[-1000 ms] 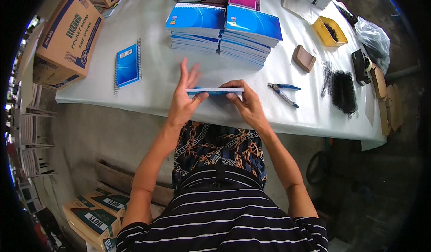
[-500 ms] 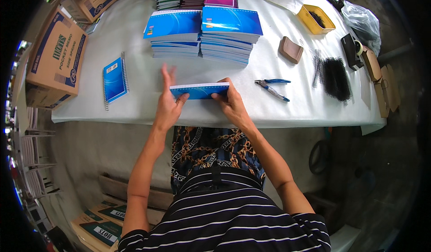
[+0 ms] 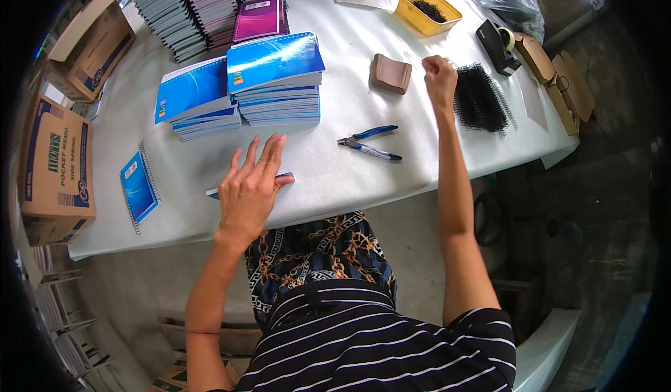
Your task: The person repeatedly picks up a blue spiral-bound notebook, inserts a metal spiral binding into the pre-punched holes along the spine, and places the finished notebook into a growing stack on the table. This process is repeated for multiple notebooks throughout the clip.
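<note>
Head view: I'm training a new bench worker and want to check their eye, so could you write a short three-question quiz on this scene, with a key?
1. Multiple choice: which of these is nearest to the person's right hand?
A) the cardboard cartons
B) the black coils
C) the blue notebook lying alone

2. True or false: the pliers lie on the table with their handles spread apart.

3. Fill in the colour: the open tub with dark contents is ____.

Key: 1. B; 2. True; 3. yellow.
</note>
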A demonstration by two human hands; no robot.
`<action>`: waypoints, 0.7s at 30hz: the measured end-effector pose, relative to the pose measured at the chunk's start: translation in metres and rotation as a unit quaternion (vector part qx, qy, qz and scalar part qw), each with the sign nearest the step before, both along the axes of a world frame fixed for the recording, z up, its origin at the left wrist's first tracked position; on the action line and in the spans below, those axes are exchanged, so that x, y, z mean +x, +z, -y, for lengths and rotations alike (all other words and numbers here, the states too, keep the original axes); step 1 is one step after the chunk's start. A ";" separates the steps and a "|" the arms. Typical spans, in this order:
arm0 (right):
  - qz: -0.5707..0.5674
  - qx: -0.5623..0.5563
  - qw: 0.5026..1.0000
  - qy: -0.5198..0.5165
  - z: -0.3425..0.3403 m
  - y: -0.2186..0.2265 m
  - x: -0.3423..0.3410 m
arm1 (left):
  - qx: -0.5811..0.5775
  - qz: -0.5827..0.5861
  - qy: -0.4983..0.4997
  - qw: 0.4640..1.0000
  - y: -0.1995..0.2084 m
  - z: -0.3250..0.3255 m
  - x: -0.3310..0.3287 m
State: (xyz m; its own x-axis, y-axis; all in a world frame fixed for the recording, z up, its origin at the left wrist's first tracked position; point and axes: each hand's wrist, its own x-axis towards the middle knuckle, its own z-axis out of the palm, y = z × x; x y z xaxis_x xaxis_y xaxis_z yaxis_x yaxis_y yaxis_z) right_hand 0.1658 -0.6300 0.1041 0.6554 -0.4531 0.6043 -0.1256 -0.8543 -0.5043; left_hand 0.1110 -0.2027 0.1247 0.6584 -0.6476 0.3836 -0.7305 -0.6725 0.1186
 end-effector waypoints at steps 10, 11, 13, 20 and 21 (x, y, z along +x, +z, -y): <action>-0.029 -0.231 0.966 0.110 0.063 -0.001 0.033 | -0.004 -0.042 -0.010 0.999 0.005 -0.005 0.007; -0.001 -0.256 0.958 0.129 0.060 0.008 0.031 | -0.007 -0.047 -0.015 0.999 0.006 -0.004 0.008; 0.020 -0.179 0.967 0.183 0.008 0.028 0.019 | -0.007 -0.057 -0.008 0.998 0.007 -0.010 0.009; -0.112 0.085 0.906 0.398 -0.193 0.047 -0.086 | 0.004 -0.027 -0.006 1.000 0.002 -0.007 0.009; -0.124 0.122 0.901 0.396 -0.200 0.041 -0.087 | 0.007 -0.028 -0.007 1.000 0.002 -0.006 0.009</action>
State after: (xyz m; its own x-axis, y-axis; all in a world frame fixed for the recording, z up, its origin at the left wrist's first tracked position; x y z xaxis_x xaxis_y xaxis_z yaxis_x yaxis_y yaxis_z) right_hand 0.0789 -0.4299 0.1455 0.9333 0.1173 0.3395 0.3401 -0.5930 -0.7299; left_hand 0.1203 -0.1965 0.1269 0.6695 -0.6620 0.3370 -0.7324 -0.6640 0.1506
